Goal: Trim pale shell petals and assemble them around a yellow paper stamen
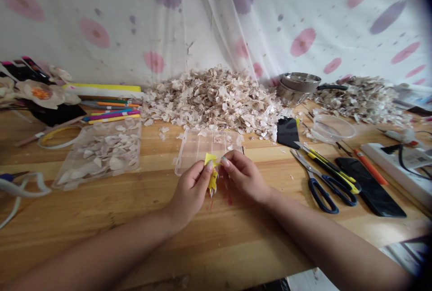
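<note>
My left hand [191, 189] is closed in a pinch on a small crinkled piece of yellow paper [210, 158], above the wooden table [151, 241]. Its lower end hangs below the thumb, with some pale tips showing. My right hand [245, 177] meets it from the other side, thumb and finger pinched at the paper's right edge. Just behind both hands lies a clear plastic compartment box [193, 144] with a few pale flakes on it. Red marks stain the tabletop below the fingers.
A large heap of pale dried petals [219, 99] lies at the back. Petals also fill a clear tray [108, 156] at left, near several markers [113, 116]. To the right are scissors [326, 187], a yellow-black cutter [332, 169], a black phone [378, 192] and a power strip [398, 169].
</note>
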The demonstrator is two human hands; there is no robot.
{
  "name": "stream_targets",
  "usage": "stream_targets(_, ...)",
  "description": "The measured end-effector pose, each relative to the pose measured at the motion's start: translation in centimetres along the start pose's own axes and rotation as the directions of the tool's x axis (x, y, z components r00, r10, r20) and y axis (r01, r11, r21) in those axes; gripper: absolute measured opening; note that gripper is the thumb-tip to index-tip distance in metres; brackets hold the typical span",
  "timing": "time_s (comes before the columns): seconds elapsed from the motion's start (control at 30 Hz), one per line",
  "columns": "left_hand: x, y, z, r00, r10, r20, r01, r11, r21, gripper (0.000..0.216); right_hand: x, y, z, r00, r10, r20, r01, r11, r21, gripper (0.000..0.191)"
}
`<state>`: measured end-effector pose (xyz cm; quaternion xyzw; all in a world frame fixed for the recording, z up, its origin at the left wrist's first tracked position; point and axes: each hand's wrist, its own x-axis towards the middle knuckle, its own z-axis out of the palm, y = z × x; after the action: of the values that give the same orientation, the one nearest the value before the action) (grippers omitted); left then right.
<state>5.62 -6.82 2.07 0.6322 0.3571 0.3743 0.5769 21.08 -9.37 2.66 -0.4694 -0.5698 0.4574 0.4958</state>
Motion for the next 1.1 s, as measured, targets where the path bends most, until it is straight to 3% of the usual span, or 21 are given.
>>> stream_targets(0.2,-0.3,0.0,-0.1,0.996,0.088,-0.032,-0.081,0.984,0.160,0.032,-0.2,-0.6,0.2,0.990,0.138,0.016,-0.139,0.988,0.060,0.046)
stream_targets(0.4,-0.4,0.1,-0.2,0.985,0.171,-0.006,-0.164,0.954,0.251,0.029,0.0,-1.2,0.6,0.977,0.211,0.025,-0.212,0.974,0.081,0.042)
stream_targets(0.9,-0.3,0.1,-0.2,0.993,0.096,-0.062,-0.083,0.978,0.190,0.029,0.0,-0.8,0.7,0.985,0.166,-0.050,-0.151,0.964,0.220,0.033)
stream_targets(1.1,0.0,0.5,-0.6,0.996,0.071,-0.053,-0.067,0.995,0.076,0.028,-0.1,-0.7,0.3,0.986,0.163,0.044,-0.168,0.966,0.197,0.030)
